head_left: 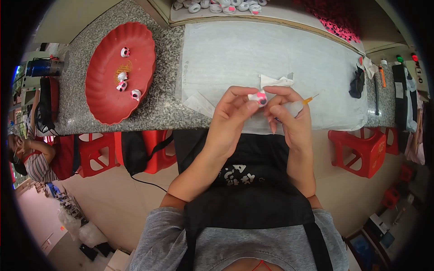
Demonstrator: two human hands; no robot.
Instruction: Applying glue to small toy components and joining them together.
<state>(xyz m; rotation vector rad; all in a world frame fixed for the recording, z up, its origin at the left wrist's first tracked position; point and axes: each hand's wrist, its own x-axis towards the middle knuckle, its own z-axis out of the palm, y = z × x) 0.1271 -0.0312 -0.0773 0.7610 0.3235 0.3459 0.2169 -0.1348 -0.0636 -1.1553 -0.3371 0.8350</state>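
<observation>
A small white and pink figure (260, 98) with a dark spot is pinched between the thumb and fingers of my left hand (235, 108). My right hand (289, 113) has a white needle-tip squeeze bottle (294, 108) tucked in its grip, the orange nozzle (308, 100) and thin needle pointing away to the right. The right forefinger reaches to the figure's edge. Just beyond my fingers lies a crumpled white tissue (278, 81). Both hands are over the near edge of the white sheet (226, 49) covering the counter.
To the left, a red scalloped tray (101, 81) holds several similar small figures (135, 94). A shelf at the back carries white pieces (217, 7) and a pink heap (337, 20). A black crumpled item (357, 83) and an orange pen-like tool (383, 77) lie right. Red stools (361, 151) stand below.
</observation>
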